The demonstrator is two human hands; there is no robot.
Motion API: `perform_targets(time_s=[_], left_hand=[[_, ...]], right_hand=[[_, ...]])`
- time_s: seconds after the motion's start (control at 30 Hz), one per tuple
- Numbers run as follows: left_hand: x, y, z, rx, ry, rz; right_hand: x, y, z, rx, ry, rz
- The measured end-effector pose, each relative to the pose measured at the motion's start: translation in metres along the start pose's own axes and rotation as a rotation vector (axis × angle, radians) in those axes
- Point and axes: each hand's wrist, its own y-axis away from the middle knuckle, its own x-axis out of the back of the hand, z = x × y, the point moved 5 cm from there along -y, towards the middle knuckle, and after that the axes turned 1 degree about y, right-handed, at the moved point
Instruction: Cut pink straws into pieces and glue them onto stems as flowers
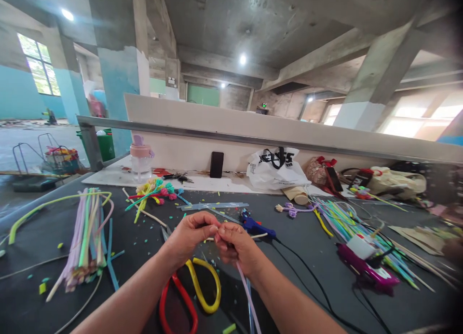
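Note:
My left hand (193, 235) and my right hand (235, 244) meet at the fingertips in front of me, both closed in a pinch. A pale purple pipe cleaner (248, 298) runs down out of my right hand towards the table's front edge. What my left fingertips pinch is too small and covered to make out. Scissors with one red and one yellow handle (219, 285) lie beneath my hands. Just behind my right hand lies a blue glue gun (256, 225). A thin cream stick (261, 236) shows beside it.
A bundle of pastel pipe cleaners (85, 237) lies left; more loose ones (336, 223) lie right, near a purple device (365, 271) with a cord. Twisted coloured flowers (162, 191), a bottle (141, 160), a phone (216, 165) and a white bag (277, 170) stand behind.

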Motion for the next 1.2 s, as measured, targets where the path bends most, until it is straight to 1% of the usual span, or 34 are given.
perform_targets(time_s=[0.13,0.27,0.33,0.43,0.5,0.6,0.77,0.83,0.9,1.0,1.13,1.2], left_hand=[[0.001,0.001,0.000,-0.010,0.065,0.056],[0.000,0.001,-0.003,0.001,0.075,0.047],[0.002,0.000,-0.002,-0.003,0.050,0.072],[0.009,-0.001,0.001,-0.052,-0.010,0.150],[0.011,-0.002,0.002,-0.075,-0.062,0.173],[0.009,-0.002,0.002,-0.090,-0.140,0.190],[0.007,0.000,0.006,-0.112,-0.264,0.289],[0.005,0.001,0.007,-0.107,-0.285,0.304],[0.003,0.002,0.005,-0.102,-0.251,0.316],[-0.003,0.003,-0.001,-0.062,-0.094,0.293],[-0.015,0.004,-0.006,0.019,0.106,0.127],[-0.015,0.004,-0.006,0.039,0.167,0.074]], right_hand=[[-0.003,0.002,0.002,-0.008,-0.009,-0.038],[-0.004,0.002,0.001,0.007,0.009,-0.062],[-0.003,0.001,0.000,0.016,0.025,-0.067],[-0.002,0.001,-0.004,0.046,0.047,-0.046],[-0.002,0.000,-0.006,0.062,0.062,-0.019],[-0.002,0.000,-0.006,0.074,0.096,0.017],[-0.004,-0.003,0.000,0.057,0.129,0.047],[-0.005,-0.004,0.002,0.064,0.131,0.054],[-0.005,-0.004,0.002,0.086,0.122,0.069],[-0.005,-0.004,-0.001,0.129,0.071,0.083],[-0.005,-0.002,-0.004,0.155,0.000,0.076],[-0.007,-0.001,-0.002,0.135,-0.016,0.050]])
